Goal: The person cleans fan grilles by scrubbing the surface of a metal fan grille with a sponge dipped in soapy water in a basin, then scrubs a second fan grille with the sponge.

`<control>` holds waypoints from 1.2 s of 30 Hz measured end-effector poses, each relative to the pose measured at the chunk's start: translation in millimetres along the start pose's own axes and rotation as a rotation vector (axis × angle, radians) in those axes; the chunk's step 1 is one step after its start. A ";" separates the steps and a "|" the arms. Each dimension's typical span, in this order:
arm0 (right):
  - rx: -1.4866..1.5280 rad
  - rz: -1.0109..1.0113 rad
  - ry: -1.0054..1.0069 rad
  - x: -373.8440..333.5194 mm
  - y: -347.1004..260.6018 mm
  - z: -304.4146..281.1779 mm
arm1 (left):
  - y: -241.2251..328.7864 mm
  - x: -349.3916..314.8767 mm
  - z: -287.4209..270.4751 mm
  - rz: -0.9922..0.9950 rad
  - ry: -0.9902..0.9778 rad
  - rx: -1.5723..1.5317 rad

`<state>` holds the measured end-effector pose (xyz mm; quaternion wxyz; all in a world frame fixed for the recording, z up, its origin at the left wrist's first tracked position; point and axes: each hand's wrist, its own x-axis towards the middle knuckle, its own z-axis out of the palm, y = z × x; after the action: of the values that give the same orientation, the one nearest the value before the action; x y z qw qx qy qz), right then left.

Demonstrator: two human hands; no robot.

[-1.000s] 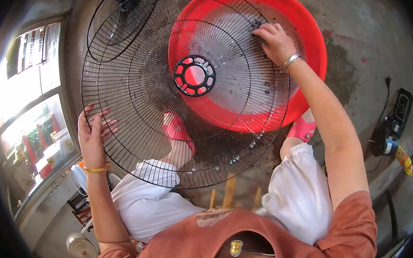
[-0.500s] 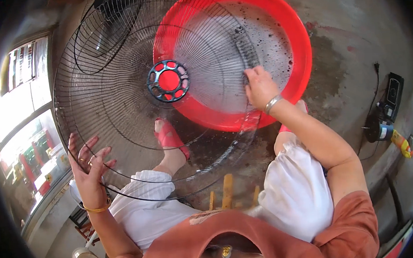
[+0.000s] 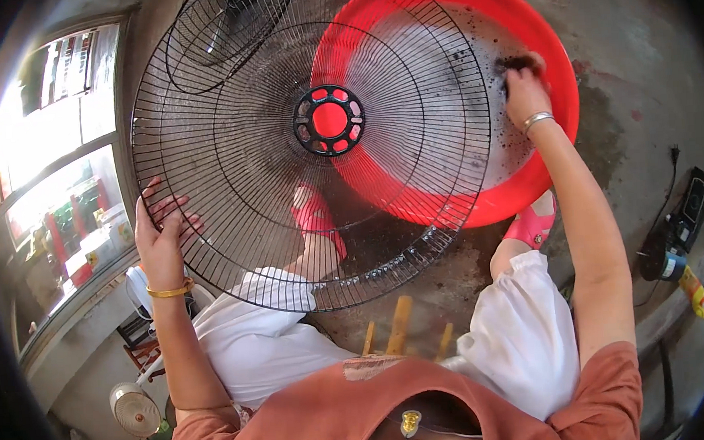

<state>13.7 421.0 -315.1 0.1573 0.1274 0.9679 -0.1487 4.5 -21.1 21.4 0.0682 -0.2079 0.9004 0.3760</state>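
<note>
A large round black wire fan grille (image 3: 328, 97) is held tilted above the floor, partly over a red basin (image 3: 563, 86). My left hand (image 3: 159, 249) grips its left rim, the thumb on the near side and the fingers behind the wires. Water drops cling to the grille's near edge. Beyond its right edge, my right hand (image 3: 528, 100) is over the foamy water (image 3: 474, 35) in the basin. My right fingers are closed on a dark scrubber (image 3: 512, 64), blurred and partly hidden by the hand.
My feet in red sandals (image 3: 530, 227) stand by the basin. Pale wooden legs (image 3: 400, 326) show in front of me. To the right lies a black device (image 3: 692, 203) with a cord. A small fan (image 3: 135, 410) stands at lower left, near a bright window (image 3: 65, 149).
My right hand has left the grille's right edge and moved right, over the basin water. The grille has swung to the right and up, its rim still in my left hand.
</note>
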 end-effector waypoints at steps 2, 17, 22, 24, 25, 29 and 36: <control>-0.144 -0.152 -0.207 -2.6 -1.0 10.4 | -12.5 8.9 -9.8 0.069 -0.029 0.101; 0.773 -0.776 0.436 -37.9 -173.6 -32.7 | 6.2 5.9 -1.5 0.051 -0.124 0.034; 0.769 -0.453 0.443 -14.1 -145.0 -7.0 | 7.0 4.6 -6.7 -0.022 -0.148 0.003; 0.673 -0.361 0.364 -4.9 -121.8 -9.7 | 7.7 3.8 -5.6 -0.022 -0.145 0.022; 0.705 -0.307 0.316 -4.3 -119.0 -16.1 | 7.6 5.0 -5.4 -0.024 -0.141 0.045; 0.879 -0.613 0.456 -29.8 -185.8 -51.3 | 1.5 8.5 -14.3 -0.032 -0.146 0.064; 0.600 -0.486 0.481 23.7 -126.8 -14.9 | 11.8 9.9 -6.7 -0.001 -0.182 0.042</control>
<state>-49.3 313.6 -278.3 -0.1553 -0.0328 0.8928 -0.4217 -9.3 -21.6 31.0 0.1545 -0.1719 0.8980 0.3744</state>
